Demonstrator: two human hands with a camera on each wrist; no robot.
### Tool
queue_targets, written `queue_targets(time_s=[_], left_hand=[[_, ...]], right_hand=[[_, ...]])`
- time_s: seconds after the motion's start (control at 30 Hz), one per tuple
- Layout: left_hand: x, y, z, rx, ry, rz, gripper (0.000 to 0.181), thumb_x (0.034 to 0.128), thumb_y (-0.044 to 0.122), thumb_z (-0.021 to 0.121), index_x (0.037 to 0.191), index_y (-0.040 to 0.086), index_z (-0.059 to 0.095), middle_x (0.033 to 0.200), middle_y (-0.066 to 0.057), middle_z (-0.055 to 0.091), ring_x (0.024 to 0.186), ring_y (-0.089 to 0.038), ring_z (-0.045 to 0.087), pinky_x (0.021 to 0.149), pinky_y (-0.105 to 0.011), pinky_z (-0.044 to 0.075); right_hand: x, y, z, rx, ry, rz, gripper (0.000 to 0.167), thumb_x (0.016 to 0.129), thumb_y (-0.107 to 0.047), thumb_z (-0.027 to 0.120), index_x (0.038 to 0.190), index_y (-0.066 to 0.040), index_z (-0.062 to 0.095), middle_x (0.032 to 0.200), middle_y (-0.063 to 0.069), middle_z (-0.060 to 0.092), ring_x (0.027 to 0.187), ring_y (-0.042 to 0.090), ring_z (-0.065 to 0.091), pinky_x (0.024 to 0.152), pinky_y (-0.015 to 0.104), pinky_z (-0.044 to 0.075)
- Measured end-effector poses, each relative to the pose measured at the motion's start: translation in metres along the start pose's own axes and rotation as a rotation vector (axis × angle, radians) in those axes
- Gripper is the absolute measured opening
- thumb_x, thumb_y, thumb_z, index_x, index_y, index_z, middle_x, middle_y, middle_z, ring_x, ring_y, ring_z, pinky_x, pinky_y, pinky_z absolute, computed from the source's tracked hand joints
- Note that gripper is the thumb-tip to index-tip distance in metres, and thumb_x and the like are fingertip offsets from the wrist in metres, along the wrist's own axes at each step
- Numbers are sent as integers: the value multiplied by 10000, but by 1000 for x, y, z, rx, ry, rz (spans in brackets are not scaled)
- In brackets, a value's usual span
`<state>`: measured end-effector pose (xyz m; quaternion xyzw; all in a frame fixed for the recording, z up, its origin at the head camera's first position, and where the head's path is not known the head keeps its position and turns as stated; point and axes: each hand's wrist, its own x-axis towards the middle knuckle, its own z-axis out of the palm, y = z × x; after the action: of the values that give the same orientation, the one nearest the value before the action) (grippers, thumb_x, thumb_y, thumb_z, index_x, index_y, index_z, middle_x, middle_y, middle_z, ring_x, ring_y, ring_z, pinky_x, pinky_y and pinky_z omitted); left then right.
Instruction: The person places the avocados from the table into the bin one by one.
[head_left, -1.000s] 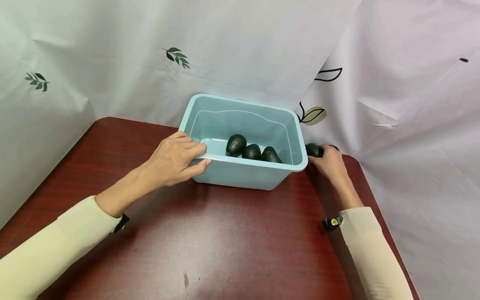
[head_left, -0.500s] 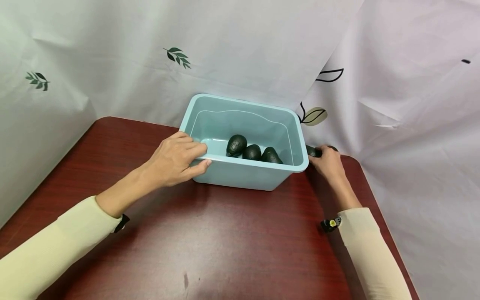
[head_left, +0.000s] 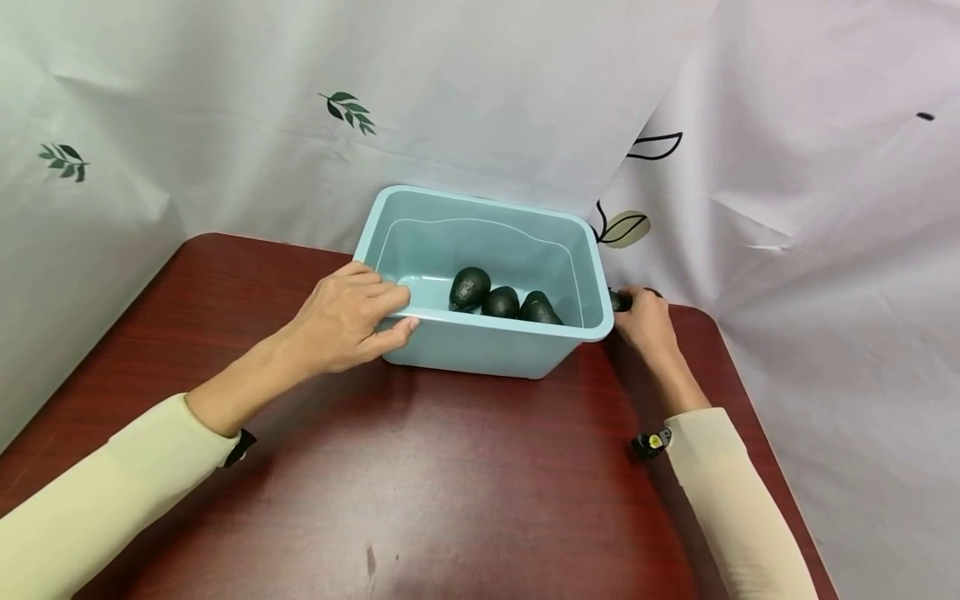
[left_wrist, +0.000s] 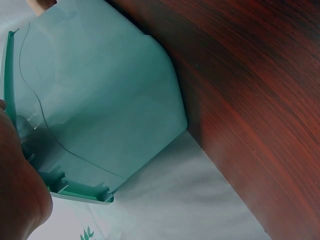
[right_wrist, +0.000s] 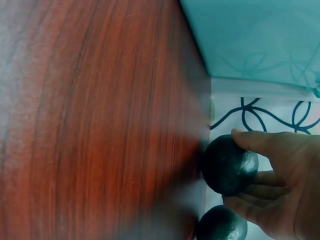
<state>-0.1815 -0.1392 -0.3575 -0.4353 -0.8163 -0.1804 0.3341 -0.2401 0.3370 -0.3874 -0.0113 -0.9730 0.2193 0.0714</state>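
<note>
In the head view a light blue plastic bin [head_left: 480, 354] stands at the back of the table with several dark green avocados [head_left: 470, 288] on its floor. My left hand [head_left: 341, 321] grips the bin's near-left rim, thumb outside and fingers over the edge. Just right of the bin, my right hand [head_left: 648, 321] holds an avocado [right_wrist: 227, 165] between thumb and fingers, as the right wrist view shows. Another avocado [right_wrist: 221, 225] lies close beside those fingers. The left wrist view has the bin's outer wall [left_wrist: 110, 90] and part of the left hand [left_wrist: 20, 185].
A dark red wooden table [head_left: 450, 475] carries everything. White cloth [head_left: 487, 100] with leaf prints hangs behind the bin and along both sides, close to the table's back edge.
My right hand has shifted slightly left, closer to the bin's right side, with the avocado in its fingers. The left hand keeps its grip on the rim.
</note>
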Motion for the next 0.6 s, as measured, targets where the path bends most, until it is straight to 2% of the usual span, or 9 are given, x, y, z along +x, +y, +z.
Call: queue_targets(time_s=[0.27, 0.6], left_hand=[[1, 0, 0, 0, 13, 9, 410, 1096, 380, 499, 782, 133, 405, 639, 33, 303, 596, -153, 324, 831, -410, 534], [0, 1, -1, -4, -1, -2, 403, 1101, 371, 485, 786, 133, 408, 634, 30, 308, 600, -155, 350, 844, -412, 540]], right_hand=[[-4, 2, 0, 1, 29, -17, 595, 1003, -254, 750, 1469, 104, 661, 1435, 351, 708, 1381, 539, 654, 1162, 659, 540], [-5, 2, 2, 29, 46, -26, 591, 996, -275, 763, 1454, 91, 688, 1464, 330, 703, 1407, 512, 648, 1182, 647, 538]])
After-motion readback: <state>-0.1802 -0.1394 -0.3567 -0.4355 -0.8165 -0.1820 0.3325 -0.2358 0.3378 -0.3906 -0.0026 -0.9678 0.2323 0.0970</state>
